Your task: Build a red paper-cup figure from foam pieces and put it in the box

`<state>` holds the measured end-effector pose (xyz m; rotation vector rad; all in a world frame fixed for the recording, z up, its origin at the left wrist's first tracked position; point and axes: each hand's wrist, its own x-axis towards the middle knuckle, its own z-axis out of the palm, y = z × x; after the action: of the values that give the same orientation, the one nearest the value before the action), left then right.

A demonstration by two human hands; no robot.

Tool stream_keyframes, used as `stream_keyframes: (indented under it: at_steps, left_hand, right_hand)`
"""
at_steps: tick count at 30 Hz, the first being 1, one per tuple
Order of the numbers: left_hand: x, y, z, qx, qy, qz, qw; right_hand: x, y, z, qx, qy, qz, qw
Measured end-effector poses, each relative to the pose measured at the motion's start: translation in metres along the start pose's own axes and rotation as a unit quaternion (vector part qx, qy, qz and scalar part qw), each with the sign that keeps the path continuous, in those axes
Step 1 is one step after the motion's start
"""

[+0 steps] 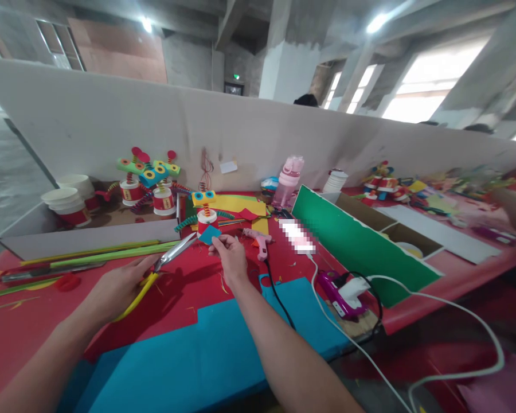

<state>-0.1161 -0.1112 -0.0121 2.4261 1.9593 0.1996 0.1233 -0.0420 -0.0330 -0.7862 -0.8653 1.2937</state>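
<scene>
The left hand (120, 287) held yellow-handled scissors (172, 253), its fingers closed around the handles and the blades pointing toward the right hand (232, 258). The right hand pinched a small blue paper square (209, 234) between thumb and fingers, close to the scissor tips and above the red tablecloth (180, 298). Just behind the square stood a paper-cup figure (203, 198) with a yellow head and green spring arms; the square overlapped part of its cup in this view.

Space around the hands was crowded. A pink glue gun (261, 244) lay right beside the right hand, its black cord (279, 295) trailing over a large blue sheet (163, 367) that spread beneath the right forearm. Farther right, a white cable (320, 298) curved past a purple power strip (341, 298), with a green-sided box (352, 246) beyond. Yellow paper (236, 205) lay behind the figure, and a pink bottle (288, 180) stood near the white partition (241, 135).

Beyond the left hand, long green strips (116, 252) lay along the front of a shallow white-walled box (112, 236), in which more cup figures (163, 201) and stacked paper cups (69, 206) stood.
</scene>
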Motion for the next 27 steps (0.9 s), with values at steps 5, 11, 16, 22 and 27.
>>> stream_keyframes:
  at_steps: [5,11,16,22,27]
  left_hand:
    - [-0.0007,-0.0055,0.0001,0.007,-0.009,-0.007,1.0]
    - [-0.0017,0.0003,-0.0014,0.014,-0.005,0.009,1.0]
    - [-0.0019,0.0002,-0.0008,0.02,-0.005,0.015,1.0]
    - [-0.0012,-0.0035,0.0009,0.011,-0.003,0.021,1.0]
    - [-0.002,-0.0042,0.002,-0.018,0.008,0.025,0.999]
  right_hand:
    - [0.0008,0.0041,-0.0014,0.012,0.012,0.014,1.0]
    - [0.0037,0.0091,-0.0031,0.029,0.017,0.029,0.999]
    - [0.0018,0.007,-0.0015,0.024,0.006,0.027,0.999]
    - [0.0027,0.0065,-0.0031,0.014,0.013,0.022,1.0]
    - [0.0034,0.0056,-0.0044,0.005,0.008,0.025,1.0]
